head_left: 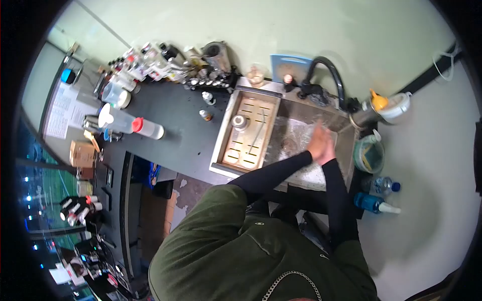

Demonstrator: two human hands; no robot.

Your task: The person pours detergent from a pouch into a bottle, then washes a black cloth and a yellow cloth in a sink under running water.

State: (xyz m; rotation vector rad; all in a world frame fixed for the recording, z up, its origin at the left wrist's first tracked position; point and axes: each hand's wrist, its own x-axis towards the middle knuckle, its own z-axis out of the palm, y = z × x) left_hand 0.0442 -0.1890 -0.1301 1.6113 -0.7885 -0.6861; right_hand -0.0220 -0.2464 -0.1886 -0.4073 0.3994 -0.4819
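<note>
Looks like a bar or café: bottles (159, 69) crowd the surface (178, 120) around ten-thirty, a sink (346, 138) lies near three o'clock.

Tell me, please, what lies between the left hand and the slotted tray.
In the head view, part of the sink, with a round spot that looks like its drain, lies between the left hand and the slotted tray.

The person wears a loose, dark olive-green fabric top (286, 251) with wide sleeves, a small pale chest logo (259, 223) and another small light mark (325, 256). Close-fitting black undersleeves (273, 175) reach the wrists; a silver-coloured metal link chain (291, 274) curves across the top.
</note>
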